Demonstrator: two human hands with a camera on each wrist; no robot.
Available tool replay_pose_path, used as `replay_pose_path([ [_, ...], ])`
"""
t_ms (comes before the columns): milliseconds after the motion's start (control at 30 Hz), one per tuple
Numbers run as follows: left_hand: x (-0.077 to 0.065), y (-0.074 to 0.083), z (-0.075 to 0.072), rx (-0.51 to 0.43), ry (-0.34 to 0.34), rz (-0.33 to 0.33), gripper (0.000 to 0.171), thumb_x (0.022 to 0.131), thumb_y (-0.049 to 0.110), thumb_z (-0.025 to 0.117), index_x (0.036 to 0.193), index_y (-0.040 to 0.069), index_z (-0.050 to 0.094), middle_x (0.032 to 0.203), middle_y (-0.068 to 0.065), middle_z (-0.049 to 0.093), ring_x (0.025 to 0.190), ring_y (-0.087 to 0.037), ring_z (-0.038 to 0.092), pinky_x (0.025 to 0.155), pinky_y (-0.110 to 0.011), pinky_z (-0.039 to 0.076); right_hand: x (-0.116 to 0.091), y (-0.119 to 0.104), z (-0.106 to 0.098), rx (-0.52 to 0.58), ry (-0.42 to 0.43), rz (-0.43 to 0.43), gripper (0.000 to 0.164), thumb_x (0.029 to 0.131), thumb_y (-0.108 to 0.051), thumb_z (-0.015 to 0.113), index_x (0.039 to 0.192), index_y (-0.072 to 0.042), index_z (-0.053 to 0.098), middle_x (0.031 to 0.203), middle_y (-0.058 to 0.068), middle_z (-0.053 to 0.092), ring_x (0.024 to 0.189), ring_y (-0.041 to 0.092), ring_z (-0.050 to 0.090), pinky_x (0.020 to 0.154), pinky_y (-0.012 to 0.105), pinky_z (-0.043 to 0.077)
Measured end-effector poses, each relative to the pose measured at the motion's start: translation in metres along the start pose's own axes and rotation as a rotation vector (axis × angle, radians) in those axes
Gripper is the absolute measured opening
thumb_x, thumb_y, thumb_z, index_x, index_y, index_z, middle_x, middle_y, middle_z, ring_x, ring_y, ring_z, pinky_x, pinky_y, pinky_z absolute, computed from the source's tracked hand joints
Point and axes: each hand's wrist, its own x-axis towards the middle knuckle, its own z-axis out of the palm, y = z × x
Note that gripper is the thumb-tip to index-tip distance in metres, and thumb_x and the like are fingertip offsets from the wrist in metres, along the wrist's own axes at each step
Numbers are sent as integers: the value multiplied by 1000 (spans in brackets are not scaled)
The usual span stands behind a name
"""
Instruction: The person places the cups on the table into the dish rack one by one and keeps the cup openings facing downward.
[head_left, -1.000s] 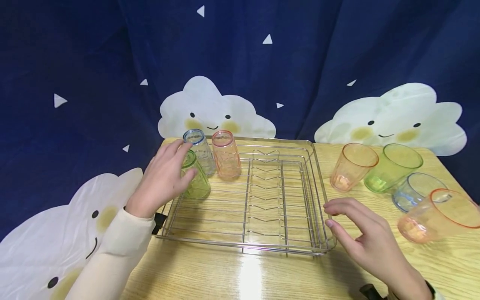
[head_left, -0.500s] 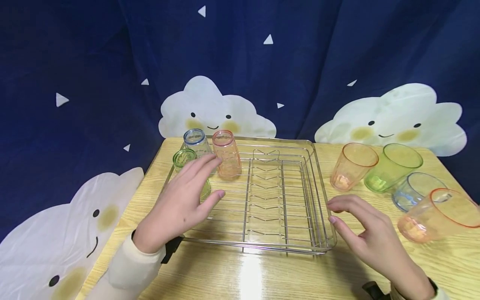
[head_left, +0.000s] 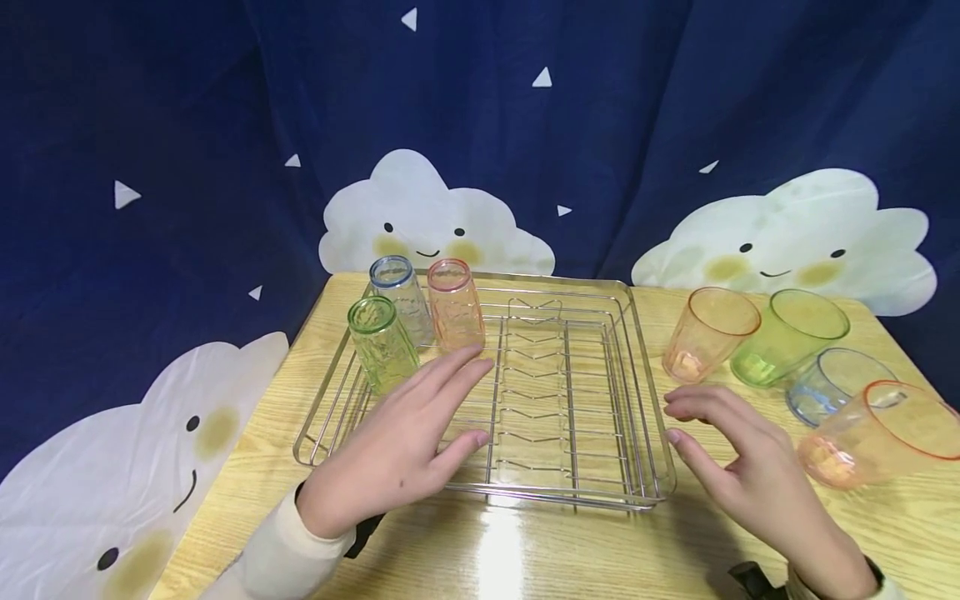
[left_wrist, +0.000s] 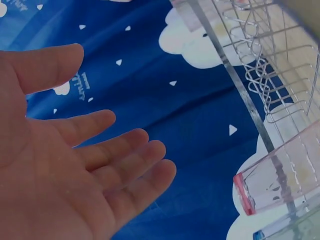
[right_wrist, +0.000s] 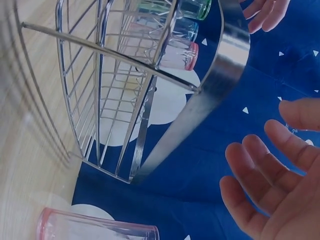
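Observation:
My left hand hovers over the front left of a wire dish rack, its fingers loosely extended and holding nothing. Just beyond its knuckles a green glass stands upside down in the rack. Behind that one, a blue glass and a pink glass are also upside down, side by side. Off the rack's right front corner is my right hand, fingers relaxed and bent, with no object in its grasp. The right wrist view shows the palm bare beside the rack's metal rim.
Upright on the table to the right are an orange glass, a green glass, a blue glass and a nearer orange-red-rimmed glass. A dark blue curtain with clouds hangs behind.
My left hand has come away from the green glass, moving right and toward me, and the glass now tilts less hidden in the rack. The right hand has barely shifted.

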Motion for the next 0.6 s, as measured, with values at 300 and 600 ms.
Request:
replay_pose_path([
  [300,1,3,10,-1,-14,44,58,90,41,50,141,21,32,148,-1,30,134,-20,35,104,-42,40,2,13,-5,-49,-2,24,20,73,-4,71,93,-7,66,102,8,64,107,-2,51,94,4,33],
  [600,0,6,17,-11,21,49,55,90,36,51,140,21,35,148,2,32,134,-15,35,105,-39,39,1,19,-14,-143,-53,109,28,70,0,72,96,-6,66,105,7,63,100,-10,47,89,1,30],
])
